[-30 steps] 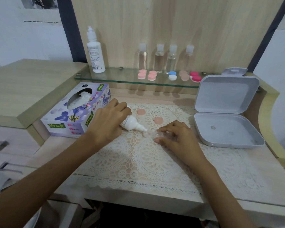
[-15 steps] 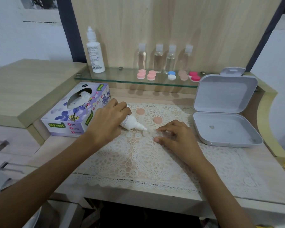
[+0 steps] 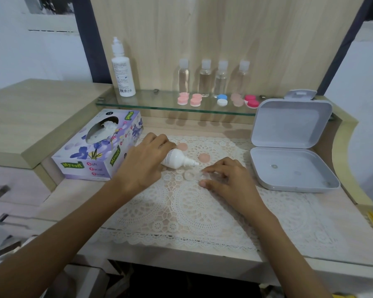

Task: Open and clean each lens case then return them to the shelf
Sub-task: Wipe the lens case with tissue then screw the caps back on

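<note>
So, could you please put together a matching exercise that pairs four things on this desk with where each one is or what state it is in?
Things:
1. small white bottle
2. tall white bottle
3. tissue box
4. grey hinged box

Places or states:
A. upright on the glass shelf
B. lid open, at the right side of the desk
C. gripped by the left hand, nozzle toward the open lens case
D. at the desk's left side, a tissue poking out

Pairs: 1-C; 2-A; 3-D; 4-B
</note>
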The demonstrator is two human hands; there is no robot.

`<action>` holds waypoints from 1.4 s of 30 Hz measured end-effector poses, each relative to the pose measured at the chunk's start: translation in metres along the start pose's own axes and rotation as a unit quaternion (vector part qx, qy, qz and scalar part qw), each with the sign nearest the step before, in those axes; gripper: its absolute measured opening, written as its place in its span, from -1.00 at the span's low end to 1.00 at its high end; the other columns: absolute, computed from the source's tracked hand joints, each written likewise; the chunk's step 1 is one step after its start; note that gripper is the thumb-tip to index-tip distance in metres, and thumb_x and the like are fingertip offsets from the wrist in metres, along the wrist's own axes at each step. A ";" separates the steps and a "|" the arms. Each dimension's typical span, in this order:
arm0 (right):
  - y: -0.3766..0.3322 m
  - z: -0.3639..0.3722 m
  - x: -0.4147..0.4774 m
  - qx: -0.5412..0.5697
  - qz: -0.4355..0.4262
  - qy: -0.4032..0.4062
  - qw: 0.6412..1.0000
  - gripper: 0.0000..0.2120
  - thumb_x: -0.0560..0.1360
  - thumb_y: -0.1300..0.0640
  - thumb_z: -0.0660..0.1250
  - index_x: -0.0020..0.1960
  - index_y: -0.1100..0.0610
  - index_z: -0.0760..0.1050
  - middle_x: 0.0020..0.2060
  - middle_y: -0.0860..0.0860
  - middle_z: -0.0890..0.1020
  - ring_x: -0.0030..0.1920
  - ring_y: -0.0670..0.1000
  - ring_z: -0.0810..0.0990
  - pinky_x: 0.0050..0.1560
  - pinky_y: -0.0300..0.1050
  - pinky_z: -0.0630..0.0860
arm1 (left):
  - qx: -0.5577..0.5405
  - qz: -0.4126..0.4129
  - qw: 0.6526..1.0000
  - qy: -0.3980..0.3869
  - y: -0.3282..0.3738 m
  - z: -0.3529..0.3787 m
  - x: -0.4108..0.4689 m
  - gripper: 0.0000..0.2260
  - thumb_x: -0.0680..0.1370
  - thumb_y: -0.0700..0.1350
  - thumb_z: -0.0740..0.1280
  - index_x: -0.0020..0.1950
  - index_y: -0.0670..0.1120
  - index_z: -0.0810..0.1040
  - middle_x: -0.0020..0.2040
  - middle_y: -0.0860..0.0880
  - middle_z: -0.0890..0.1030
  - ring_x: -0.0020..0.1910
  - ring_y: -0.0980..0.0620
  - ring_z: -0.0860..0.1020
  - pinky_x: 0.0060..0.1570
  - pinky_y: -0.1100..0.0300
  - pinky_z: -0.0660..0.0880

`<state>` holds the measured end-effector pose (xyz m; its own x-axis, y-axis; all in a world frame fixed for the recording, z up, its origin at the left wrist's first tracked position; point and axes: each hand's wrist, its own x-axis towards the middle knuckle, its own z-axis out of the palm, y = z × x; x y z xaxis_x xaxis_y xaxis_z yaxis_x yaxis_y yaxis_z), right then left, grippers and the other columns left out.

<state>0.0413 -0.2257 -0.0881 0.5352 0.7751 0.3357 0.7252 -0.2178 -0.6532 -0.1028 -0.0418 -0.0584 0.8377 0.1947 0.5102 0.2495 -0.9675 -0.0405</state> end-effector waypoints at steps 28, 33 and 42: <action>0.001 0.001 0.000 -0.012 -0.003 0.002 1.000 -0.64 0.35 -0.11 0.48 0.11 -0.03 0.62 -0.06 -0.14 0.52 0.00 -0.12 0.41 -0.07 -0.18 0.41 | 0.066 0.027 0.997 0.027 0.025 -0.001 0.015 -0.62 0.17 -0.28 0.52 -0.08 -0.11 0.53 -0.13 0.00 0.53 -0.12 -0.08 0.46 -0.49 0.32 0.07; 0.000 0.001 0.000 -0.011 -0.001 0.001 1.000 -0.63 0.35 -0.11 0.48 0.11 -0.03 0.62 -0.06 -0.14 0.52 0.01 -0.11 0.41 -0.07 -0.19 0.42 | 0.060 0.020 0.997 0.032 0.026 0.000 0.016 -0.61 0.17 -0.22 0.57 -0.09 -0.10 0.52 -0.14 0.01 0.51 -0.13 -0.06 0.43 -0.50 0.29 0.13; 0.002 0.001 0.000 -0.014 -0.004 0.002 1.000 -0.63 0.35 -0.12 0.48 0.11 -0.02 0.62 -0.07 -0.14 0.52 -0.01 -0.12 0.41 -0.11 -0.25 0.36 | 0.067 0.020 0.997 0.042 0.024 0.004 0.017 -0.62 0.18 -0.25 0.55 -0.10 -0.11 0.50 -0.15 0.00 0.51 -0.15 -0.07 0.44 -0.50 0.29 0.10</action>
<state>0.0419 -0.2253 -0.0901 0.5315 0.7746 0.3427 0.7405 -0.2285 -0.6320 -0.0805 -0.0608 -0.0538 0.8059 0.1371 0.5759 0.2843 -0.9429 -0.1734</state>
